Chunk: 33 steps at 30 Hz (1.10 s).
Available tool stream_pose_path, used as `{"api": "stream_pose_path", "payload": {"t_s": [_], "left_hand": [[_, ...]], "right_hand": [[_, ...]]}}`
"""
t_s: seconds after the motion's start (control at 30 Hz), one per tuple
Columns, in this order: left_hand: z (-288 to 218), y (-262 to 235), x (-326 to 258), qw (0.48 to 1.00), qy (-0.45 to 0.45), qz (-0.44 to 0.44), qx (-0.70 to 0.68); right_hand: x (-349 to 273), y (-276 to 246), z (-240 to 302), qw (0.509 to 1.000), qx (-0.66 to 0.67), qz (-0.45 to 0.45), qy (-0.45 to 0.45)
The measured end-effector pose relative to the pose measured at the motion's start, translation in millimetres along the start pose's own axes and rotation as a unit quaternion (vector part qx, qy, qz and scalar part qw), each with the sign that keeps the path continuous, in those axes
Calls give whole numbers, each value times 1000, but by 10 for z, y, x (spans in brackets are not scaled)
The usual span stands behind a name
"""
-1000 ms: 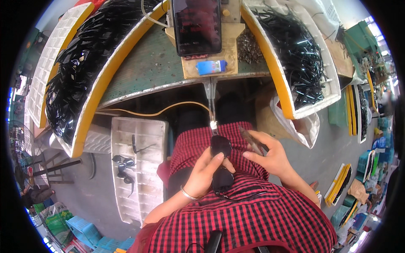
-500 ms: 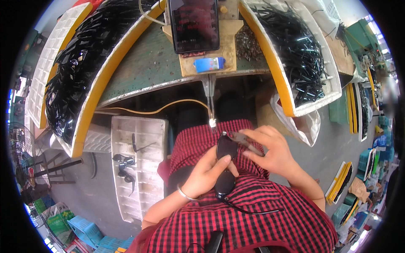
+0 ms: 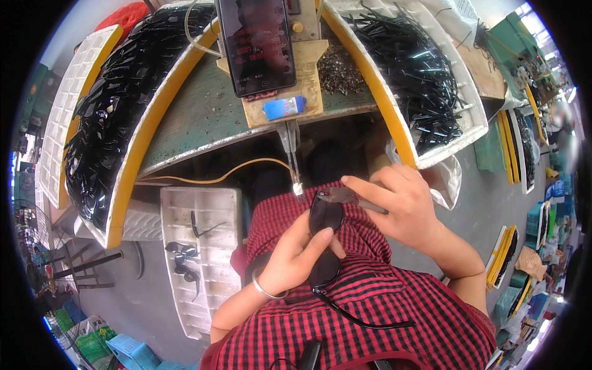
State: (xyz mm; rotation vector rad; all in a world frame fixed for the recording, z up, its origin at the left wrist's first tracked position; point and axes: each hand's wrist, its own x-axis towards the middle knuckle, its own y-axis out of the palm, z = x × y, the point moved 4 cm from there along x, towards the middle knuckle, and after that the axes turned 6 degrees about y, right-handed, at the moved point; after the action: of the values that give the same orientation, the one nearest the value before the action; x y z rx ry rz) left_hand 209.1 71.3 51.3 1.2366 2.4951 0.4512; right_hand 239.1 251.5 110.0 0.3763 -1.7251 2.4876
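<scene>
My left hand (image 3: pixel 295 253) pinches a pair of dark sunglasses (image 3: pixel 325 217) by the bridge, holding them upright over my lap. One temple (image 3: pixel 364 322) hangs off the lower end and lies across my red-and-black checked apron (image 3: pixel 382 296). At the upper lens no temple shows. In my right hand (image 3: pixel 404 206) is a pair of grey pliers (image 3: pixel 340 195), its jaws at the upper end corner of the sunglasses. The index finger of that hand stretches out above the pliers; the other fingers curl around the handles, partly hidden.
Ahead stands a green bench (image 3: pixel 203 123) with a metal fixture (image 3: pixel 290 151) at its edge and a phone (image 3: pixel 258 49). Trays of black temples (image 3: pixel 425 80) and black glossy parts (image 3: pixel 105 135) flank it. A white tray (image 3: pixel 216 265) with several sunglasses parts sits at lower left.
The pliers' jaws have come onto the upper corner of the sunglasses, and the right index finger has straightened. The whole view has shifted slightly; the left hand keeps its hold.
</scene>
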Motion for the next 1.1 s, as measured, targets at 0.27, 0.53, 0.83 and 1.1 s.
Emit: {"api": "stream_pose_path", "payload": {"t_s": [0.27, 0.53, 0.83, 1.1], "left_hand": [[-5, -61, -30, 999, 15, 19, 31], [244, -149, -114, 991, 15, -130, 13], [-98, -236, -96, 950, 87, -298, 15], [-469, -489, -70, 851, 368, -374, 28]], "right_hand": [[-14, 50, -141, 898, 340, 196, 200], [1041, -86, -867, 985, 15, -45, 167], [979, -21, -1024, 927, 258, -209, 176], [-123, 383, -12, 825, 546, 8, 145]]}}
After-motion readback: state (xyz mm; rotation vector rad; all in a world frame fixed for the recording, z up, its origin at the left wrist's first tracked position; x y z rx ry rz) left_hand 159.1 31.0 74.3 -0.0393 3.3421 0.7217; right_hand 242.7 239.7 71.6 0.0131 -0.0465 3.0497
